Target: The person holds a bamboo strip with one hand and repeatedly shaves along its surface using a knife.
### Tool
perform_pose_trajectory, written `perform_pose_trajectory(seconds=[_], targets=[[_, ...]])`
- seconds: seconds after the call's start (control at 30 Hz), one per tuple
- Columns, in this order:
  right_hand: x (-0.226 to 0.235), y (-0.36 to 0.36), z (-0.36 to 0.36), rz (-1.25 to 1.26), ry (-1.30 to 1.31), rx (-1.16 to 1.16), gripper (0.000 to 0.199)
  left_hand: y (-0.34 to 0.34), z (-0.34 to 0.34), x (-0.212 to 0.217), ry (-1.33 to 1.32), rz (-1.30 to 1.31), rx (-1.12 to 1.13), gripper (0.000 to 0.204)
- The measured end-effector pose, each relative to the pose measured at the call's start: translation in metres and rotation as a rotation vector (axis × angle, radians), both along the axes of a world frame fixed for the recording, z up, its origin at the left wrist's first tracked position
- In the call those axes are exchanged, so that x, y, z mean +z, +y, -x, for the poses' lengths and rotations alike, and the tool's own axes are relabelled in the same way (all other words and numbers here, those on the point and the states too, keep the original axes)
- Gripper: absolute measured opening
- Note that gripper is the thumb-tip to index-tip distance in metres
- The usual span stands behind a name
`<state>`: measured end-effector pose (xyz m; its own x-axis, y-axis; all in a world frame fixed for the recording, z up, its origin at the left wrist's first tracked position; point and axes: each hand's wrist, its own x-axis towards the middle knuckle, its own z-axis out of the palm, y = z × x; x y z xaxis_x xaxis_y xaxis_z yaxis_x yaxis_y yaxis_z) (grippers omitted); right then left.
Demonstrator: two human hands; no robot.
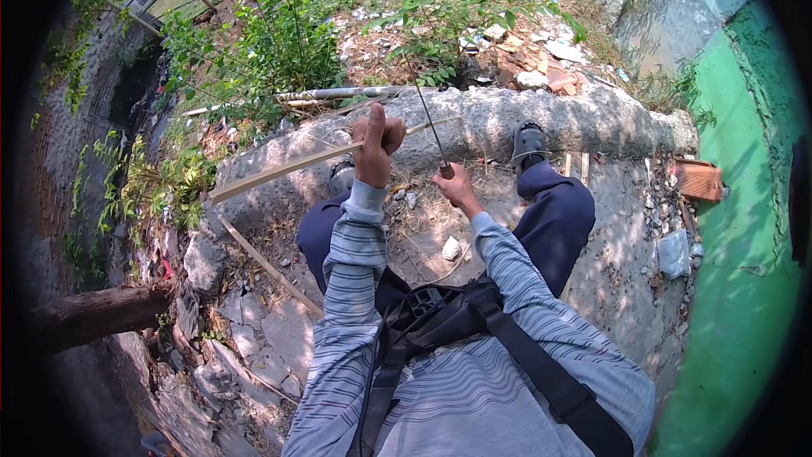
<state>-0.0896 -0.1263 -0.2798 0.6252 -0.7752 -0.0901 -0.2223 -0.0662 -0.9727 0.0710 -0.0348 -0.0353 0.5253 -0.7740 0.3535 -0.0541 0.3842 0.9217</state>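
Note:
My left hand (376,145) is closed around a pale split strip of bamboo (283,173), its thumb pointing up. The strip's broad end sticks out to the left, and its thin end runs right, above the concrete ledge. In my right hand (459,191) is the brown handle of a long-bladed knife (425,106). Its narrow dark blade, seen nearly edge-on, points up and away. The blade crosses the line of the strip's thin end; whether they touch I cannot tell.
A rough concrete ledge (584,123) runs across ahead, with rubble and bushes (283,42) beyond. Another bamboo strip (269,264) lies to the left, near a brown log (101,313). At right are a green wall (736,228), an orange-brown block (699,180) and a white stone (451,248) between my legs.

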Motion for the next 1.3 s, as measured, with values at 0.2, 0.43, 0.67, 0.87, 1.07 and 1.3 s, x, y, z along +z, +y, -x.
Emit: perform_pose_trajectory(seconds=[0.2,0.43,0.67,0.87,1.07,1.3], targets=[[-0.072,-0.015,0.033,-0.292,0.325,-0.164,0.017,0.000,0.006,-0.005,-0.017,-0.001,-0.023,0.073],[-0.036,0.004,0.014,-0.214,0.273,-0.096,0.022,0.009,-0.004,0.040,0.084,0.124,0.075,0.072],[-0.021,0.027,0.010,-0.331,0.166,0.167,0.026,-0.003,-0.037,0.051,0.232,0.156,0.136,0.059],[-0.014,0.035,0.006,-0.507,-0.047,0.088,0.029,-0.023,-0.053,0.048,0.272,0.301,0.207,0.039],[0.007,0.027,0.009,-0.812,-0.133,0.095,0.035,-0.012,-0.053,0.027,0.045,0.304,0.444,0.022],[0.018,0.030,0.011,-0.647,-0.024,0.066,0.044,0.000,-0.041,0.032,-0.002,0.186,0.316,0.057]])
